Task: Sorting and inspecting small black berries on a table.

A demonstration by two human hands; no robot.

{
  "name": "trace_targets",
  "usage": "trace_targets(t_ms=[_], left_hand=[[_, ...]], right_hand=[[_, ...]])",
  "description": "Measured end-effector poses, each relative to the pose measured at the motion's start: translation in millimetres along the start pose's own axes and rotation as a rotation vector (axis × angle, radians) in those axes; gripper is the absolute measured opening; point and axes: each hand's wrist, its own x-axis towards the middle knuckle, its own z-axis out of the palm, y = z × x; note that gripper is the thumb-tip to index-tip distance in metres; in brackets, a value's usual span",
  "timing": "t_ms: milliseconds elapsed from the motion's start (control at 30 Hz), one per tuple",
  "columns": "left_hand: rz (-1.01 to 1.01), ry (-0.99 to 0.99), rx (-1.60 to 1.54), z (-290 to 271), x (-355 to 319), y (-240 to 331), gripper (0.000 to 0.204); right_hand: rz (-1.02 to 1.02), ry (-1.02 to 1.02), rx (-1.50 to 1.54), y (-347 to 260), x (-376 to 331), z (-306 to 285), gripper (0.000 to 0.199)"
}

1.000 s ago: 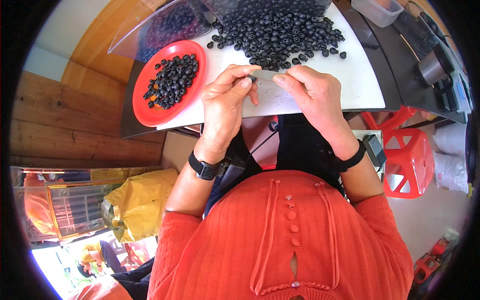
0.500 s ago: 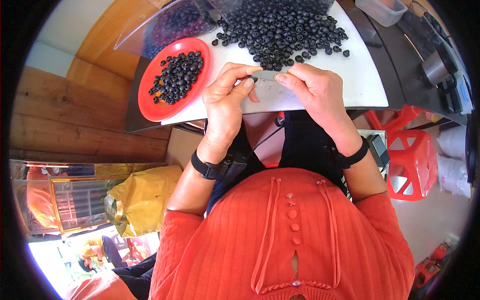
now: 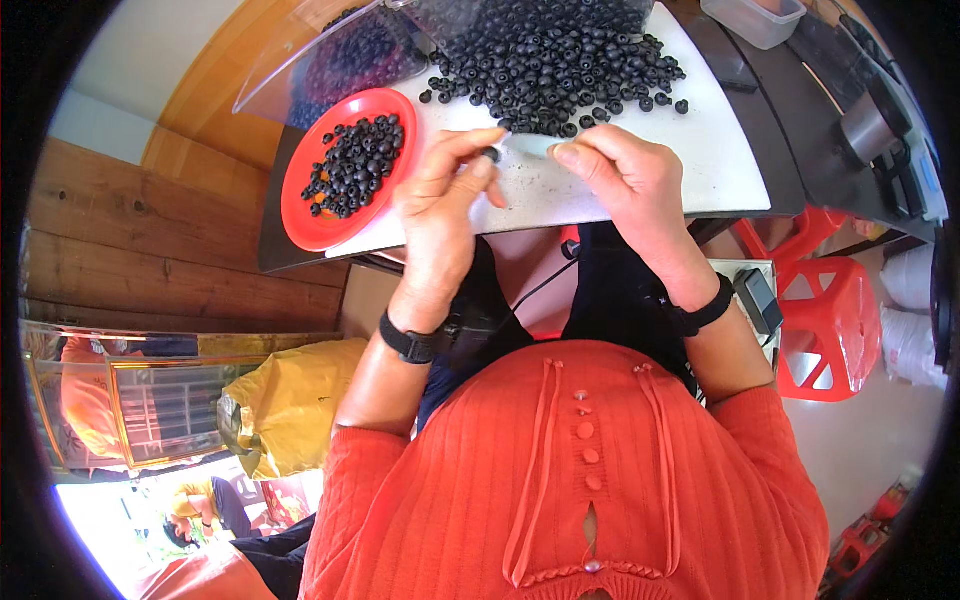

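Observation:
Between the thumb and fingers of my left hand (image 3: 445, 195) sits a small round black bead (image 3: 490, 155). My right hand (image 3: 630, 175) pinches a thin grey blade-like strip (image 3: 532, 146), slightly blurred, whose far end points toward the left fingertips. Both hands hover over the near part of the white board (image 3: 560, 190). Just beyond them lies a large heap of black beads (image 3: 560, 75), with a few loose ones at its edge. Left of my left hand, a red plate (image 3: 303, 215) holds a smaller pile of black beads (image 3: 355, 165).
A clear plastic sheet or lid (image 3: 290, 75) leans behind the plate. At the right are a clear container (image 3: 760, 20), a metal cup (image 3: 872, 125) and a red stool (image 3: 830, 330). A yellow bag (image 3: 290, 400) stands at my left; another person (image 3: 195, 505) is visible far off at lower left.
My left hand has drawn slightly left with the bead, away from the grey strip. The right hand has stayed nearly in place, still holding the strip.

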Motion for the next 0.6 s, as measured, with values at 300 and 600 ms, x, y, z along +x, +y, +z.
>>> trace_targets(t_ms=[300, 600], left_hand=[[0.234, 0.293, 0.909, -92.9, 49.9, 35.0, 0.019], [0.367, -0.258, 1.063, 16.0, 38.6, -13.9, 0.035]], right_hand=[[0.184, 0.218, 0.397, 4.4, -1.2, -17.1, 0.018], [0.237, 0.228, 0.491, 6.3, -0.6, -19.8, 0.019]])
